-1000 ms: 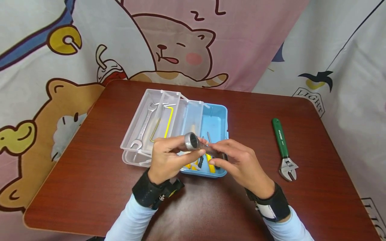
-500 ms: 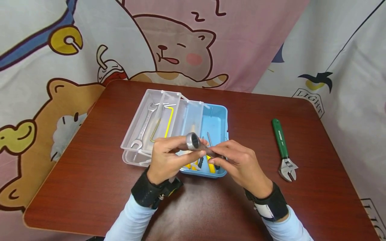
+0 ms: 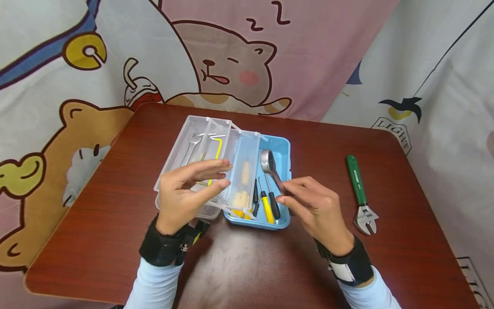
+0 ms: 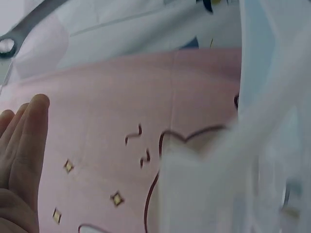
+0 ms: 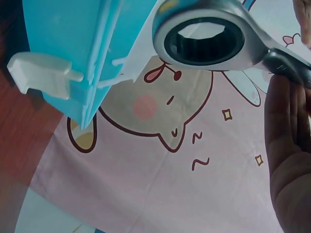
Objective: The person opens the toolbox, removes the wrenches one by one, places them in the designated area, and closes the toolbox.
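My right hand [image 3: 314, 210] pinches the handle of a metal ring wrench [image 3: 266, 159] between thumb and fingers. The wrench's round end points up and away, over a light blue toolbox [image 3: 255, 224]. Up close in the right wrist view, the wrench [image 5: 252, 53] shows a dark toothed ring. Holding nothing, my left hand [image 3: 183, 195] hovers above the clear lift-out trays [image 3: 164, 182], its fingers extended and thumb apart. In the left wrist view only part of that hand [image 4: 24, 160] appears. A yellow screwdriver [image 3: 267, 208] and a black screwdriver [image 3: 274, 206] lie in the box.
An adjustable wrench with a green handle [image 3: 360, 193] lies on the brown table [image 3: 96, 240] to the right. The clear trays hold an open-end wrench [image 3: 191, 148], a yellow hex key [image 3: 218, 146] and pale pieces [image 3: 241, 199]. A cartoon curtain [image 3: 308, 56] hangs behind.
My left hand has let go of the ring wrench and moved left. The right hand now holds the wrench alone, its ring end swung up and to the right over the box.
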Available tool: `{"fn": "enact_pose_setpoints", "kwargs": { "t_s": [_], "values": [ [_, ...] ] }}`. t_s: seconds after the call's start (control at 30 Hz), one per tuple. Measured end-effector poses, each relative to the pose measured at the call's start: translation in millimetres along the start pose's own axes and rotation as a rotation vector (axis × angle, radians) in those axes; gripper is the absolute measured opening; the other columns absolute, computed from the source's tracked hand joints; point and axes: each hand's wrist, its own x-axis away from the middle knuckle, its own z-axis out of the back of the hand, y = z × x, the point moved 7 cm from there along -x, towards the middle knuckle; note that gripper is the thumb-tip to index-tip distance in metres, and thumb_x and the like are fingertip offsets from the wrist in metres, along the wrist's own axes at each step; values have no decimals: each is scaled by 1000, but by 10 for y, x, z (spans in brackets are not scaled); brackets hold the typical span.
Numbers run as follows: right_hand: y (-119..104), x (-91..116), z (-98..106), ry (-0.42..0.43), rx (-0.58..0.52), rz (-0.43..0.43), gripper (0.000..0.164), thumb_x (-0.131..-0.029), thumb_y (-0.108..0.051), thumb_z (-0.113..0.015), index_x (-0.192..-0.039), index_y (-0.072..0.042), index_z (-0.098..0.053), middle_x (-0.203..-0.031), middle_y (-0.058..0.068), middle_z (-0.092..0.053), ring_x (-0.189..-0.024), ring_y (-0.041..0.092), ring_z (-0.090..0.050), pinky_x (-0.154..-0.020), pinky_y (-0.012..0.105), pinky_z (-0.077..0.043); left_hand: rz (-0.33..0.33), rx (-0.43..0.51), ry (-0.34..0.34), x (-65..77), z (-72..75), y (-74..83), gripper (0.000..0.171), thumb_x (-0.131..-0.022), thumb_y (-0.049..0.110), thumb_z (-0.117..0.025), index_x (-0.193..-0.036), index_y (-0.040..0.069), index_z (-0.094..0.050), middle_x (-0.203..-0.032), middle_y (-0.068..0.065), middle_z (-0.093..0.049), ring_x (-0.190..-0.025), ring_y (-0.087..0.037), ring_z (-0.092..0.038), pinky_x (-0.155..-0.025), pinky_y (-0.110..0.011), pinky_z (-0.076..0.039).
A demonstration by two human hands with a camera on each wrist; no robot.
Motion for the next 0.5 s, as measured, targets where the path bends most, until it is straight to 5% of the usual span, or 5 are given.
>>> {"fn": "enact_pose_setpoints", "kwargs": {
  "t_s": [0.3, 0.4, 0.5],
  "values": [
    [102, -5, 147, 57, 82, -83, 47, -93, -41, -72, -114, 0, -78, -98, 7, -75, -76, 14, -62, -61, 13, -48, 31, -77, 156, 7, 484, 51, 30, -84, 2, -85, -104, -16, -73, -102, -18, -78, -93, -21, -78, -68, -15, -57],
    [139, -2, 188, 66, 113, -115, 39, -87, -28, -81, -115, -1, -79, -97, 8, -76, -75, 14, -62, -59, 13, -46, 52, -119, 195, 26, 612, 41, 27, -81, -7, -84, -104, -17, -73, -101, -16, -78, -92, -19, -78, -53, -8, -43],
    [187, 6, 223, 77, 147, -155, 38, -78, -10, -90, -113, -1, -79, -96, 8, -76, -74, 17, -64, -61, 11, -47, 73, -182, 229, 49, 723, 28, 27, -79, -12, -81, -104, -17, -73, -100, -15, -78, -90, -16, -78, -53, -8, -45]
  ]
}}
